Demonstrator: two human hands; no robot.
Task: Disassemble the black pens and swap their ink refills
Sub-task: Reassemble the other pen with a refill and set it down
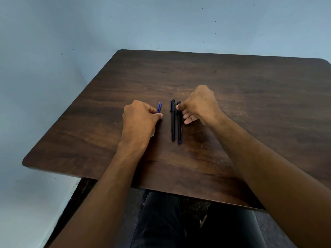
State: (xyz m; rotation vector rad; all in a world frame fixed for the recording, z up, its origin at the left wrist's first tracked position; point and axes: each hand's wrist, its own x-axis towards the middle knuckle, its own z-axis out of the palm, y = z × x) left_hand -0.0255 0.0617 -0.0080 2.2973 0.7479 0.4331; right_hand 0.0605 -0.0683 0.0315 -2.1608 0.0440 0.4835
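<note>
Black pens [176,121] lie side by side on the table [250,97]. My left hand [139,120] is curled around two blue refills [159,107] — tips protruding. My right hand [200,104] pinches the right-hand pen's cap end, remaining fingers loosely spread.

- Dark wood-grain counter [232,90], rounded corners, near edge over the lap.
- Pale blue wall [161,20] behind and to the left, flecked with small dark marks.
- Dark trousers [161,221] below the near edge.
- Speckled dark floor [195,203] beneath.
</note>
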